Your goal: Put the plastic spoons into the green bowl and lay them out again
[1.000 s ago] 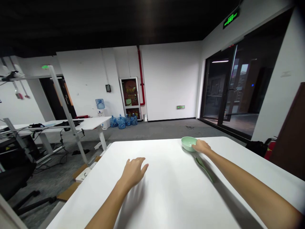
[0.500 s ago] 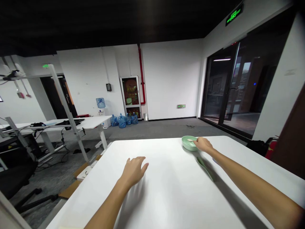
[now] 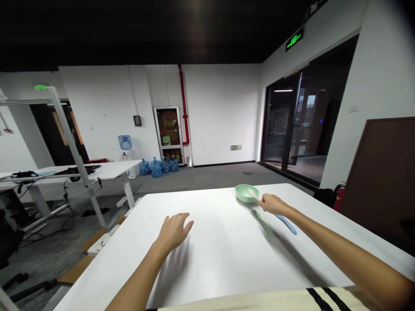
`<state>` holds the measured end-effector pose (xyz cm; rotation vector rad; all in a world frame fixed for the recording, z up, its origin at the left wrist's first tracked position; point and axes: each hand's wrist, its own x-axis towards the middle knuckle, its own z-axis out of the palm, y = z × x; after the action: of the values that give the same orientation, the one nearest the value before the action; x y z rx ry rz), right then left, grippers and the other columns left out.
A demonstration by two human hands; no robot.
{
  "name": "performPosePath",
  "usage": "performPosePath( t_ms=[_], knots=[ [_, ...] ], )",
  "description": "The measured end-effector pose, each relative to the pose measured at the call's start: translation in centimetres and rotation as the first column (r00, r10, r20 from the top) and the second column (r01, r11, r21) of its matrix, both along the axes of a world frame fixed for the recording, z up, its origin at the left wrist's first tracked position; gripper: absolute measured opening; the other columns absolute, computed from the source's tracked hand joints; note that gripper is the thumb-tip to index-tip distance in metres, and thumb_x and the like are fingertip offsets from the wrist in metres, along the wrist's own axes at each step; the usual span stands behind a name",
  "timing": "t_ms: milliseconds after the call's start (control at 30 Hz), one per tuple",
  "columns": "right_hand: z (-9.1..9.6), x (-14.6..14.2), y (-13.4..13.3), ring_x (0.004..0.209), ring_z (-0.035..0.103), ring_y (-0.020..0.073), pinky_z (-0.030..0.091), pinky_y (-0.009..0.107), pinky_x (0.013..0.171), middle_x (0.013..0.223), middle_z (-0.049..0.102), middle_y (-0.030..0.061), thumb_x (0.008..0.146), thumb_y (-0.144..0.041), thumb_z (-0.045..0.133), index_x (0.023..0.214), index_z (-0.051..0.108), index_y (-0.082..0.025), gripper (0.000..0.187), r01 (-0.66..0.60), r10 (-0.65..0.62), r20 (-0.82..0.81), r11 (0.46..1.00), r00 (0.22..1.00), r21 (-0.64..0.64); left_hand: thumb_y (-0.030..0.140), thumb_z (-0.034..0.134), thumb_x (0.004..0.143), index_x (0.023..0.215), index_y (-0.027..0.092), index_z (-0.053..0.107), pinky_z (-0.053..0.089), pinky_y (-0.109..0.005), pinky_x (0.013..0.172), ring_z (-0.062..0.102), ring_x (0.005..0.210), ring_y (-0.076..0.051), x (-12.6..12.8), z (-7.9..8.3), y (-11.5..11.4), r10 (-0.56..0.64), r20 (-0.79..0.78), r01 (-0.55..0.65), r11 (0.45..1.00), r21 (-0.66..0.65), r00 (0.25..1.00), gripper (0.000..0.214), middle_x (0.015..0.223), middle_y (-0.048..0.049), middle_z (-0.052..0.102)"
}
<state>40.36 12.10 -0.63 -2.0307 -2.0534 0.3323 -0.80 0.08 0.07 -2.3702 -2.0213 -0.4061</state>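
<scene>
In my right hand (image 3: 271, 204) is a pale pinkish spoon (image 3: 253, 194), its handle pinched between my fingers. The spoon's head is over the inside of a light green bowl (image 3: 242, 198), which stands at the far side of the white table (image 3: 210, 242). Nearer to me lies a green spoon (image 3: 263, 223) on the tabletop. A blue utensil (image 3: 287, 224) lies partly behind my right wrist, so its far end is hidden. My left hand (image 3: 175, 232) hovers above the table's left part, fingers apart and holding nothing.
Past the table stand several blue water bottles (image 3: 156, 167) near a water dispenser (image 3: 125, 144). Another white desk (image 3: 113, 168) with a metal frame is at the left. Cardboard (image 3: 75, 270) lies beside the table's left edge. A brown panel (image 3: 379, 172) stands at the right.
My view has turned to the right, shifting the scene leftward. My right hand has drawn back slightly from the bowl with the pale spoon, and the blue utensil shows more. The left hand stays open.
</scene>
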Motion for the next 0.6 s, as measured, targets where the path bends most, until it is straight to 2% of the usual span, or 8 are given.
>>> performPosePath(
  t_ms=[100, 300, 433, 600],
  knots=[
    [-0.8, -0.7, -1.8, 0.065, 0.064, 0.0183, 0.040, 0.026, 0.058, 0.074, 0.071, 0.0091, 0.081, -0.035, 0.050, 0.068, 0.064, -0.016, 0.027, -0.072, 0.067, -0.074, 0.995, 0.995, -0.074, 0.051, 0.033, 0.095, 0.131, 0.024, 0.057, 0.034, -0.049, 0.108, 0.056, 0.123, -0.028, 0.1, 0.1, -0.1, -0.004, -0.010, 0.004, 1.000, 0.000, 1.000, 0.051, 0.136, -0.0081, 0.060],
    [-3.7, -1.8, -3.0, 0.062, 0.065, 0.0184, 0.044, 0.027, 0.063, 0.063, 0.069, 0.0075, 0.077, -0.031, 0.053, 0.053, 0.059, -0.017, 0.029, -0.131, 0.124, -0.051, 0.977, 0.991, -0.169, 0.050, 0.033, 0.095, 0.131, 0.024, 0.058, 0.038, -0.044, 0.106, 0.057, 0.123, -0.026, 0.3, 0.3, -0.2, -0.001, -0.019, 0.001, 1.000, 0.004, 1.000, 0.051, 0.135, -0.0076, 0.061],
    [-4.9, -1.9, -3.0, 0.059, 0.064, 0.0207, 0.045, 0.030, 0.061, 0.063, 0.069, 0.0088, 0.074, -0.026, 0.056, 0.055, 0.055, -0.018, 0.021, -0.130, 0.118, -0.068, 0.968, 0.991, -0.213, 0.049, 0.033, 0.095, 0.131, 0.024, 0.058, 0.038, -0.044, 0.106, 0.056, 0.124, -0.026, 0.5, 0.3, -0.2, 0.005, -0.016, -0.005, 1.000, -0.005, 1.000, 0.050, 0.136, -0.0071, 0.061],
    [-5.2, -1.9, -3.2, 0.064, 0.066, 0.0231, 0.048, 0.034, 0.066, 0.061, 0.067, 0.0072, 0.074, -0.026, 0.059, 0.064, 0.057, -0.019, 0.013, -0.123, 0.106, -0.078, 0.954, 0.991, -0.273, 0.049, 0.033, 0.095, 0.131, 0.024, 0.057, 0.038, -0.044, 0.106, 0.056, 0.124, -0.026, 0.4, 0.1, -0.1, 0.001, -0.016, -0.001, 1.000, -0.005, 1.000, 0.050, 0.137, -0.0073, 0.060]
  ],
)
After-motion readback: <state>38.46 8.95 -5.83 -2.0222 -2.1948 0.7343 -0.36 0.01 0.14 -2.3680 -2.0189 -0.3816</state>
